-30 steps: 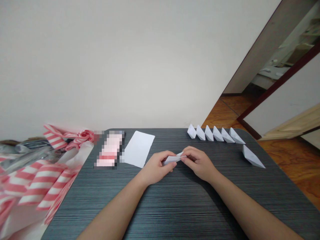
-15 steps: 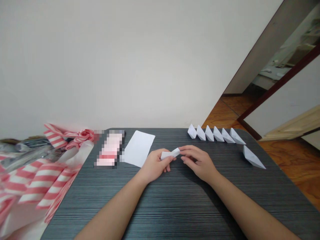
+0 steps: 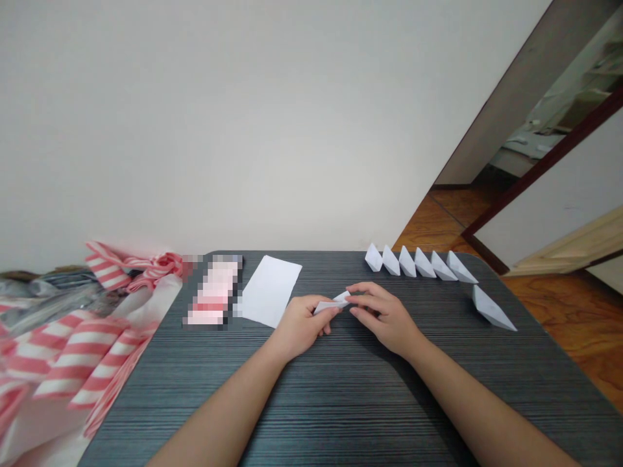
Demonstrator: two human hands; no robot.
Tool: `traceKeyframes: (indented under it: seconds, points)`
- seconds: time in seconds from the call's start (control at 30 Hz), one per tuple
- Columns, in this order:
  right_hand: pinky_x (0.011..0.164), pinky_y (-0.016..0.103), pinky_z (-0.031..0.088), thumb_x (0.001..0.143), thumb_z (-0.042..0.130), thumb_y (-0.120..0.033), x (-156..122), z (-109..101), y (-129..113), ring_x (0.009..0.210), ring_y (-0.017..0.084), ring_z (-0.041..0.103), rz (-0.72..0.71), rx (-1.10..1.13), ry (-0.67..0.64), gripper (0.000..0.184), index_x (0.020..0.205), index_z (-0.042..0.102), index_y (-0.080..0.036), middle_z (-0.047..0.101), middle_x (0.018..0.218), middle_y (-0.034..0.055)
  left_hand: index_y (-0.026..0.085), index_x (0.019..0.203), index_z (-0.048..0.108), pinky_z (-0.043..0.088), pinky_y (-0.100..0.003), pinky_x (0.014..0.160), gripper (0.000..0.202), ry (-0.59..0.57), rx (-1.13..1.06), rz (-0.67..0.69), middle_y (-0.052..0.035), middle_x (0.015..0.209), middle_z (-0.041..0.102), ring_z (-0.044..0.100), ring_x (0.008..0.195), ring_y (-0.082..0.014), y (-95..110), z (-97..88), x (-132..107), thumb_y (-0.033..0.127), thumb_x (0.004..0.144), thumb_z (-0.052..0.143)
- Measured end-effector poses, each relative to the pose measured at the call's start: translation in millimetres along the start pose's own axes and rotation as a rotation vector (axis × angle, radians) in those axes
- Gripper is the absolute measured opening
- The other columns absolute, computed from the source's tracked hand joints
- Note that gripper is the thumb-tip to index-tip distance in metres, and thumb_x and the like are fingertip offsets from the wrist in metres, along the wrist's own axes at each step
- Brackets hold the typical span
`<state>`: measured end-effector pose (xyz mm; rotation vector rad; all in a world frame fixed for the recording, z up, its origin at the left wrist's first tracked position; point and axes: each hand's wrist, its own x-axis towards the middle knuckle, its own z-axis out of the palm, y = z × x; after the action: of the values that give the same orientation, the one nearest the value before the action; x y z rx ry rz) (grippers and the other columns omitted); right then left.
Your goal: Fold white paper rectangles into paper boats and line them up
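- A dark grey table [image 3: 311, 402] with a fine streaked wood grain and rounded far corners fills the lower middle of the view.
- Near its far left corner lies a flat oblong item [image 3: 213, 292], pink and white on a dark backing, too blurred to identify.
- Just beside that lies a plain white rectangular paper sheet [image 3: 270, 290], set at a slant.
- Along the far edge, toward the right, stand six white folded paper boats [image 3: 423, 263], close together in a slanting row.
- Well to the right of the hands, near the right edge, one more white folded paper boat [image 3: 492, 308] sits apart from the row, angled toward the corner.
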<state>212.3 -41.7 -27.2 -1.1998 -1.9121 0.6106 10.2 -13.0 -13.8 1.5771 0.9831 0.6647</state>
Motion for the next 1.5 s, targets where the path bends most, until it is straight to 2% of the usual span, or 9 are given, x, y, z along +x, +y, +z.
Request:
traceKeyframes:
  seconds: [0.2,0.43,0.57,0.7,0.8,1.0,1.23,1.37,1.5]
  points:
    - [0.059,0.027,0.046,0.083,0.055,-0.024,1,1,-2,0.071,0.015,0.057,0.076,0.061,-0.014,0.017,0.094,0.067,-0.024,0.058,0.107,0.0072,0.017,0.085,0.068,0.039,-0.021,0.051,0.031,-0.005,0.048,0.036,0.0003,0.056,0.058,0.051,0.050,-0.0106,0,0.5,-1,0.041,0.083,0.049]
    - [0.068,0.029,0.044,0.085,0.051,-0.021,6,-1,-12,0.075,0.017,0.057,0.092,0.060,-0.017,0.018,0.070,0.061,-0.020,0.061,0.083,0.0044,0.017,0.077,0.067,0.039,-0.020,0.052,0.031,-0.037,0.108,0.089,-0.0012,0.060,0.058,0.051,0.055,-0.0110,5,0.8,-2,0.040,0.084,0.047]
    - [0.067,0.028,0.043,0.085,0.050,-0.020,7,-1,-14,0.070,0.016,0.056,0.104,0.056,-0.022,0.018,0.069,0.058,-0.020,0.059,0.073,0.0026,0.016,0.070,0.066,0.039,-0.020,0.051,0.033,-0.047,0.116,0.083,-0.0012,0.059,0.058,0.051,0.054,-0.0109,5,0.9,-2,0.040,0.084,0.048]
    - [0.068,0.029,0.043,0.085,0.050,-0.019,6,-2,-14,0.072,0.017,0.055,0.088,0.035,-0.030,0.015,0.073,0.059,-0.020,0.059,0.076,0.0031,0.019,0.098,0.064,0.043,-0.021,0.055,0.026,-0.043,0.038,0.057,0.0000,0.065,0.062,0.055,0.055,-0.0112,3,1.7,-2,0.036,0.081,0.053]
    - [0.067,0.028,0.042,0.085,0.051,-0.019,6,-3,-14,0.071,0.016,0.055,0.073,0.027,-0.054,0.014,0.074,0.059,-0.020,0.058,0.075,0.0032,0.021,0.120,0.050,0.046,-0.023,0.057,0.044,-0.026,-0.037,0.028,-0.0012,0.075,0.065,0.059,0.057,-0.0120,1,2.4,-2,0.032,0.078,0.057]
    - [0.068,0.029,0.043,0.086,0.051,-0.021,3,1,-12,0.073,0.016,0.056,0.099,0.076,-0.057,0.011,0.080,0.060,-0.020,0.059,0.077,0.0031,0.015,0.092,0.062,0.046,-0.024,0.056,0.029,-0.092,-0.020,-0.001,-0.0029,0.063,0.063,0.059,0.056,-0.0134,1,2.0,-1,0.039,0.084,0.047]
    - [0.060,0.025,0.045,0.085,0.052,-0.024,-3,12,-1,0.066,0.013,0.056,0.255,0.314,-0.003,0.026,0.111,0.048,-0.021,0.058,0.080,0.0013,0.015,0.092,0.059,0.045,-0.023,0.055,0.027,-0.106,-0.061,-0.004,-0.0044,0.065,0.066,0.061,0.058,-0.0139,1,1.3,-1,0.037,0.084,0.048]
    - [0.056,0.023,0.042,0.086,0.051,-0.027,-1,9,-1,0.058,0.012,0.054,0.291,0.219,-0.075,0.012,0.091,0.058,-0.018,0.058,0.068,-0.0002,0.014,0.092,0.058,0.046,-0.023,0.056,0.026,-0.109,-0.104,-0.014,-0.0050,0.066,0.066,0.062,0.059,-0.0143,2,1.4,0,0.037,0.084,0.049]
    - [0.054,0.022,0.038,0.087,0.049,-0.028,1,5,-5,0.054,0.011,0.052,0.266,0.095,-0.111,0.021,0.074,0.060,-0.017,0.056,0.058,-0.0013,0.013,0.089,0.059,0.045,-0.022,0.056,0.024,-0.110,-0.112,-0.032,-0.0052,0.067,0.066,0.062,0.060,-0.0139,5,1.1,0,0.035,0.082,0.051]
